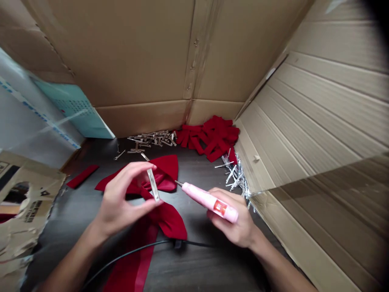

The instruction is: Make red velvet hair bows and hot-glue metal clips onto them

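Note:
Between the thumb and fingers of my left hand (121,198) is a flat metal clip (153,185), held lengthwise above a red fabric bow (170,221). The bow lies on the dark table, partly hidden behind that hand. My right hand (232,219) is wrapped round a pink pen-like tool (202,197) with a red-orange label. Its thin metal tip points left toward the clip, with a gap between them. A wide red ribbon tail runs down from the bow to the bottom edge.
Metal clips (154,139) lie in a pile at the back, beside a heap of red fabric strips (212,136). Silvery strips (237,174) lie at the right cardboard wall (319,101). A black cable (130,251) crosses the front. One red strip (82,176) lies left.

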Available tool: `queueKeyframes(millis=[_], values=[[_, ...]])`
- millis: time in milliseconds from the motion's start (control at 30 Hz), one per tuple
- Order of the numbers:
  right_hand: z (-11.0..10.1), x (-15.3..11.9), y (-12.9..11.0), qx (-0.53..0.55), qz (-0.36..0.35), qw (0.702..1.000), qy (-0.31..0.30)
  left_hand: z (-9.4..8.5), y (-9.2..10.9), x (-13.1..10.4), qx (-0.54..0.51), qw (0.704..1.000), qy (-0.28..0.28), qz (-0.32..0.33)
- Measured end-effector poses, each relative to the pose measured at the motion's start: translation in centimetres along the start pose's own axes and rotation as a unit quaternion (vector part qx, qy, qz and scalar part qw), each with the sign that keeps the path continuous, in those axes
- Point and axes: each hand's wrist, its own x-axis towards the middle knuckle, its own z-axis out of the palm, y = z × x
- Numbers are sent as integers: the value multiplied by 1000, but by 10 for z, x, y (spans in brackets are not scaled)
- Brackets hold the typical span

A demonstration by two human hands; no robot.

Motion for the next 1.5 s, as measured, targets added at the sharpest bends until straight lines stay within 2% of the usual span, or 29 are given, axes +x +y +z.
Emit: queueKeyframes(millis=[67, 133, 267, 500, 833, 1033, 1200, 1500], values=[[2, -1, 3, -19, -11, 1000, 3, 1, 20, 0, 54, 992, -36, 107], [3, -2, 5, -19, -17, 1000, -8, 5, 40, 0, 63, 973, -92, 201], [1, 0, 1, 2, -1, 1000, -31, 15, 67, 6, 81, 938, -176, 288], [-3, 0, -9, 49, 50, 995, -65, 19, 77, 18, 128, 918, -187, 326], [-2, 0, -9, 34, 58, 994, -81, 19, 77, 17, 233, 877, -174, 383], [-2, -1, -10, 33, 74, 992, -102, 15, 81, 17, 278, 850, -191, 405], [0, -2, -9, 22, 58, 993, -101, 15, 83, 17, 294, 840, -197, 412], [3, -1, -11, 14, 29, 996, -88, 14, 83, 14, 299, 840, -181, 415]])
